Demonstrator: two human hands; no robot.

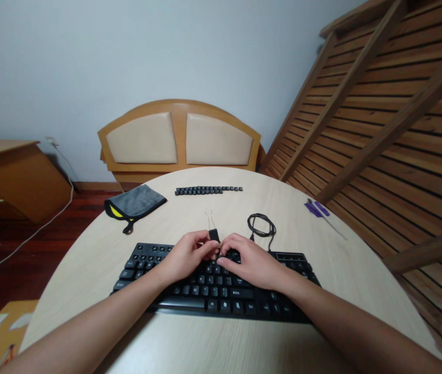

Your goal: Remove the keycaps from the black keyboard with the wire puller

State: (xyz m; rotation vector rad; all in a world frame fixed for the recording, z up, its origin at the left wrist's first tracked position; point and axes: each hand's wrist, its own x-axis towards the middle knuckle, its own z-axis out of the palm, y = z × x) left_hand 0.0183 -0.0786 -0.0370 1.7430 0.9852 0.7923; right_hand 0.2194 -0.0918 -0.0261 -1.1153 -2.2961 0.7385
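A black keyboard (221, 293) lies along the near side of the round table, with bare switches showing in its top rows. Over its upper middle, my left hand (189, 254) is closed, fingertips at the lower end of a keycap puller (213, 235). The puller has a black handle, and its two thin wire loops point away from me. Beside it, my right hand (246, 259) has curled fingers pinched together near the same spot, resting over the keys. Whatever is between the right fingertips is hidden. Loose black keycaps (199, 190) stand in two rows farther back.
A grey cloth (137, 201) with yellow lining lies at left on the table (88, 270). The keyboard's coiled cable (262, 224) sits behind it. At right is a purple-ended brush-like tool (317, 209). A padded headboard (179, 135) and slatted wooden frame (392, 130) stand beyond.
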